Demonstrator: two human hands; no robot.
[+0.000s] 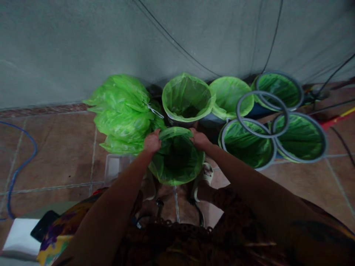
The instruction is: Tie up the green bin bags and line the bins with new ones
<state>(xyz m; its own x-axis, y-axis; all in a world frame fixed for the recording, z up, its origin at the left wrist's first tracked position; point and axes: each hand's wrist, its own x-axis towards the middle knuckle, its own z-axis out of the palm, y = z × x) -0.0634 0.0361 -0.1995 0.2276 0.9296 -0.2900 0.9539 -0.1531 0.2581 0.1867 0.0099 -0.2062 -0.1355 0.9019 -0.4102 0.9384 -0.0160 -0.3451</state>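
Note:
A bin lined with a green plastic bag (pixel 177 177) stands between my feet, the bag folded out over its rim. At the far left of the rim, my left hand (pixel 152 141) is closed on the bag's edge. My right hand (pixel 199 139) grips the same edge on the far right side. Just beyond stands another lined bin (pixel 188 118), and to its right a third (pixel 231 87). A big bunch of green plastic bags (pixel 119 111), with a white tie, lies to the left of my hands.
Several lined bins with grey rims (pixel 301 92) stand at the right, two loose grey rings (pixel 262 133) lying across them. A clear plastic tray (pixel 115 166) sits by my left foot. A blue hose (pixel 23 162) and a phone (pixel 44 225) are at left. Cables hang along the wall (pixel 83 44).

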